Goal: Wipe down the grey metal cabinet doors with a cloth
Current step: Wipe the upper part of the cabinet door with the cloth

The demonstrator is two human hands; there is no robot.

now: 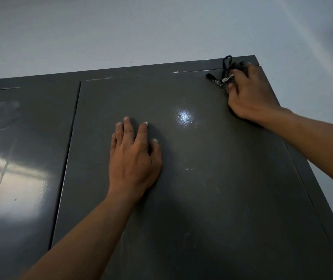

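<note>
Doors [212,199] grey, glossy, faintly smudged.

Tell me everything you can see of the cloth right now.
The cloth looks like a small dark rag with a light speckled patch. It is bunched under the right hand, whose fingers curl over it and hide most of it. It is held against the top right corner of the right door. Only twisted ends show: a black loop reaching up past the door's top edge, and a dark stub pointing left.
</note>
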